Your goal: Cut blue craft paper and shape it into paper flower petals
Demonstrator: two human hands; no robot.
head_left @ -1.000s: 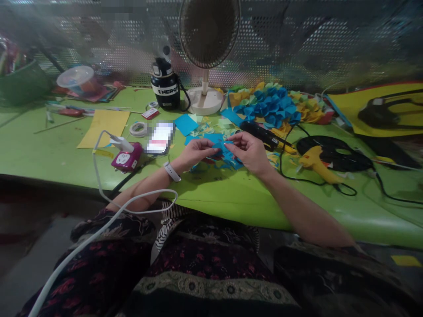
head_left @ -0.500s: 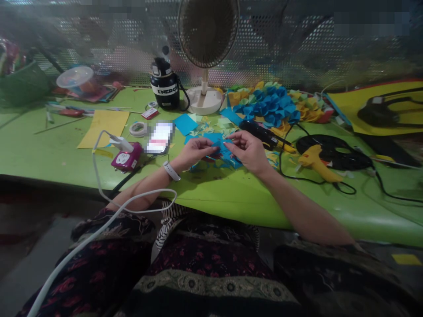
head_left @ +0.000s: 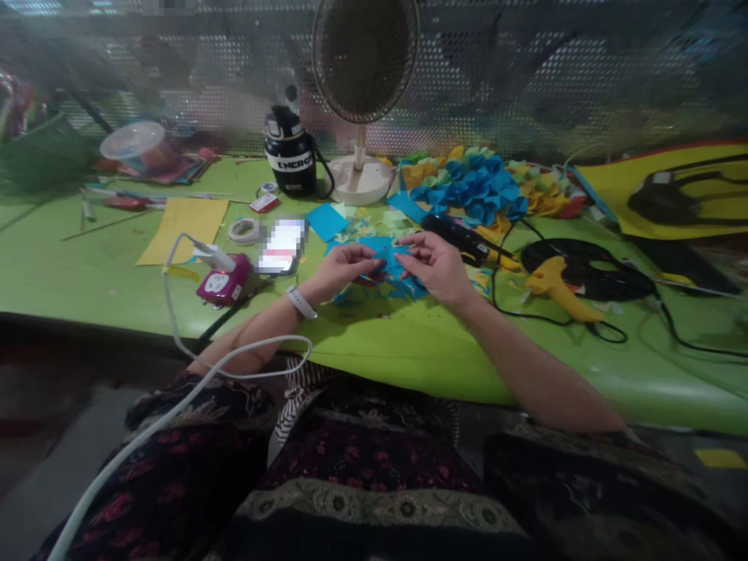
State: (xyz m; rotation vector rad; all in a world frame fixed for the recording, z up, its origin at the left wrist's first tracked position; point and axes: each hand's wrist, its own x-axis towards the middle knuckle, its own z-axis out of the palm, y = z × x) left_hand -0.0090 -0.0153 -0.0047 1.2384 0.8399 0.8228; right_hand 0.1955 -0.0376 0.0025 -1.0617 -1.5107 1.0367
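Over the middle of the table, my left hand (head_left: 349,265) pinches a small piece of blue paper (head_left: 386,253) between thumb and fingers. From the other side, my right hand (head_left: 439,266) closes its thumb and fingertips at that paper's right edge. Blue on blue makes the outline of the held piece hard to make out. Beneath both hands lie blue paper scraps (head_left: 403,287). A blue paper square (head_left: 327,222) rests just behind my left hand, and black-handled scissors or a similar tool (head_left: 459,238) lies behind my right.
A yellow glue gun (head_left: 562,290) with a black cord lies to the right. Behind are a heap of blue paper pieces (head_left: 488,187), a fan (head_left: 359,183) and a black bottle (head_left: 291,160). Leftward are a phone (head_left: 284,245), a tape roll (head_left: 244,230) and a purple power adapter (head_left: 225,280).
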